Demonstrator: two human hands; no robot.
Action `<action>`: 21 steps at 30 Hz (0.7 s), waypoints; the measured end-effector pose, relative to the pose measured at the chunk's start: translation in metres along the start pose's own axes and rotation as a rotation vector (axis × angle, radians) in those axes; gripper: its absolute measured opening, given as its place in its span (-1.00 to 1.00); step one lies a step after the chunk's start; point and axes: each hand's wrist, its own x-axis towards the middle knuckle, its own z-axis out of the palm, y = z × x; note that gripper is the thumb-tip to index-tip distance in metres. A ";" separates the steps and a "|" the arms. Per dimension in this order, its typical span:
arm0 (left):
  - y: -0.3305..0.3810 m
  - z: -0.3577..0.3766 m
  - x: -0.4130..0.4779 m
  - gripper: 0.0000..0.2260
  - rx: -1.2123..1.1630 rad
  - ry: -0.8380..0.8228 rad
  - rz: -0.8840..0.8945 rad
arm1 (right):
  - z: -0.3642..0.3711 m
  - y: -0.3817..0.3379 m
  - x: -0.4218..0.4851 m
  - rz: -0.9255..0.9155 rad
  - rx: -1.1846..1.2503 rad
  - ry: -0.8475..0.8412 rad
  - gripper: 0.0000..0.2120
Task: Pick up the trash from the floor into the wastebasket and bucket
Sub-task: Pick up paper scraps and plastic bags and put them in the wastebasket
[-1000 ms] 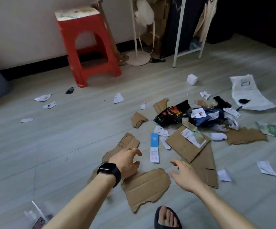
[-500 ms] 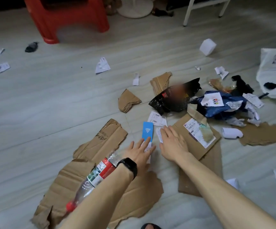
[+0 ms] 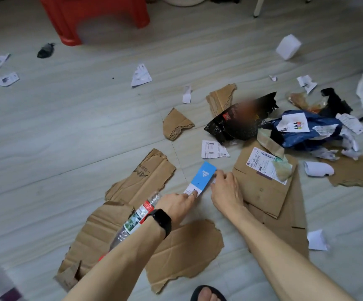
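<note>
A blue and white card (image 3: 203, 177) lies slanted on the floor between my hands. My left hand (image 3: 176, 203), with a black watch on its wrist, has straight fingertips pressing on the card's white near end. My right hand (image 3: 226, 192) curls its fingers against the card's right edge and pinches it. A clear plastic bottle (image 3: 137, 216) with a red and green label lies on torn cardboard (image 3: 182, 253), partly hidden under my left forearm. No wastebasket or bucket is in view.
More cardboard (image 3: 269, 192) lies right of my hands. Behind it are a black snack bag (image 3: 239, 122), a blue bag (image 3: 306, 131) and paper scraps. A red stool (image 3: 93, 16) stands at the back and a white box (image 3: 288, 47) far right. My sandalled foot (image 3: 206, 294) is at the bottom.
The view has dropped closer to the floor. Both hands reached forward to the blue and white card, which has turned clockwise. The bottle came into view under my left forearm.
</note>
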 end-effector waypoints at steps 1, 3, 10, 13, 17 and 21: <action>-0.004 -0.002 -0.001 -0.51 -0.036 0.026 -0.041 | -0.001 -0.002 0.001 0.053 0.023 -0.017 -0.65; -0.014 -0.008 -0.005 -0.53 -0.152 0.094 -0.135 | -0.004 -0.006 0.004 0.136 0.074 -0.052 -0.63; -0.053 -0.051 -0.044 -0.76 -0.671 0.362 -0.415 | -0.025 -0.022 -0.013 0.191 0.373 -0.203 -0.79; -0.073 -0.070 -0.087 -0.82 -0.840 0.447 -0.478 | -0.051 -0.049 -0.034 0.231 0.851 -0.164 -0.84; -0.097 -0.101 -0.172 -0.90 -0.946 0.517 -0.491 | -0.116 -0.120 -0.083 -0.164 0.945 -0.127 -0.82; -0.108 -0.137 -0.270 -0.93 -0.919 0.599 -0.422 | -0.178 -0.203 -0.142 -0.623 0.617 -0.058 -0.91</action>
